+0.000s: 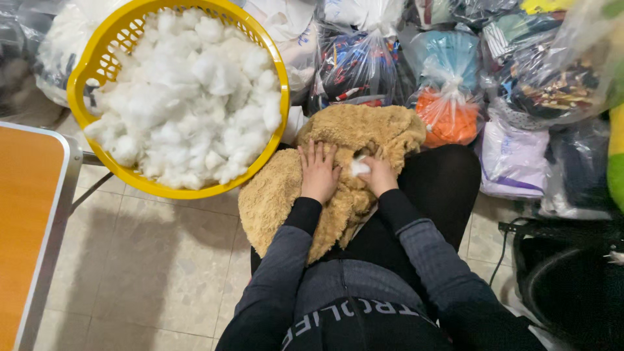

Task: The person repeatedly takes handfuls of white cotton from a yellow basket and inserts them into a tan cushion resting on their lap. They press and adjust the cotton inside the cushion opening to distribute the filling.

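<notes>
Two hands | left hand (318, 172) flat on one plush skin (286, 195) | right hand (379, 174) pinching one stuffing tuft (359, 167) | one yellow basket (97, 62)

We see a tiled floor (149, 260) carrying tied plastic bags (448, 97); an orange counter (26, 214) stands left, and our lap (435, 188) bears the tan plush skin (286, 188).

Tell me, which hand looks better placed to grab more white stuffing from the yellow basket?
Probably the left hand. It lies flat on the tan plush cover, empty and on the side of the yellow basket, while the right hand is pinching a tuft of stuffing.
</notes>
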